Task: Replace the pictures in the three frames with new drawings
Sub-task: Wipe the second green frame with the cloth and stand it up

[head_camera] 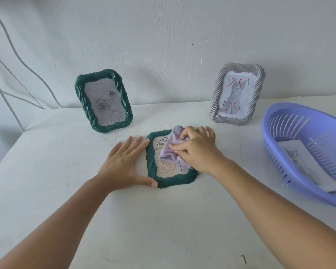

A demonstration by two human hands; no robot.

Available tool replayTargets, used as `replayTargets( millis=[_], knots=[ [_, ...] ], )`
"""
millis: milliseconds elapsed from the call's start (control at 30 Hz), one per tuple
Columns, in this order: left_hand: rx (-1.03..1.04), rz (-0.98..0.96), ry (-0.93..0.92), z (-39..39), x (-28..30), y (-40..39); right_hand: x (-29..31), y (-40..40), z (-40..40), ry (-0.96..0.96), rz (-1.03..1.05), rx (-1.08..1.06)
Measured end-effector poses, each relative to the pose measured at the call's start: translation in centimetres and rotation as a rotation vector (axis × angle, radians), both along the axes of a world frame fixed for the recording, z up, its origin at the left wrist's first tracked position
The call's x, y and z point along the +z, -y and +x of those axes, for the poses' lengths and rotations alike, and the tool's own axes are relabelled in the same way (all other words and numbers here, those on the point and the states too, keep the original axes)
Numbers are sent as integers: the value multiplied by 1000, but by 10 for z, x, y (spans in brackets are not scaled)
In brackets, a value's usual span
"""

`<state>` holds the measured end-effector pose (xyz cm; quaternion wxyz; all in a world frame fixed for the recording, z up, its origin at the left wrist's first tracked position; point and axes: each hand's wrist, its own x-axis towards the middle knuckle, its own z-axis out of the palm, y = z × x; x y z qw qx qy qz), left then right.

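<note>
Right hand [197, 150] clutches one cloth [172, 150] on one of three frames [153, 171]; left hand [124, 164] lies flat.

White tabletop [163, 220], matte, a few small dark specks; one short dark sliver [244, 258] lies near the front edge. Pale textured wall [163, 35] behind it. Several thin white cables [12, 47] run diagonally down the wall at far left. Lavender slotted plastic basket [279, 152], oval, sits at the right edge of the tabletop, partly cut off by the view. Dark gap at far left beyond the tabletop edge, contents unclear.
</note>
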<state>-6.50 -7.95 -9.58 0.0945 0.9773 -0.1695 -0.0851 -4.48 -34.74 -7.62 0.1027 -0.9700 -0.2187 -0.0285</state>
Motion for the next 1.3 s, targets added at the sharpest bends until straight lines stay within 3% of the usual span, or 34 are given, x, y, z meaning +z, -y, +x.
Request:
replayTargets(
  millis=[167, 300, 467, 700, 933, 1100, 1300],
  knots=[
    [2, 1, 7, -1, 0, -1, -5, 18, -17, -107, 45, 184],
    [8, -2, 0, -1, 0, 0, -2, 39, -8, -33, 9, 92],
    [6, -1, -3, 0, 0, 1, -12, 6, 3, 101, 57, -64],
    [6, -3, 2, 0, 0, 0, -13, 29, -18, -101, 95, 179],
    [0, -2, -7, 1, 0, -1, -14, 14, 2, 65, 89, 12],
    [-1, -1, -10, -1, 2, -1, -20, 5, -7, 13, 135, 125],
    [19, -53, -113, 1, 9, 0, -23, 13, -14, -7, 88, 68]
  ],
)
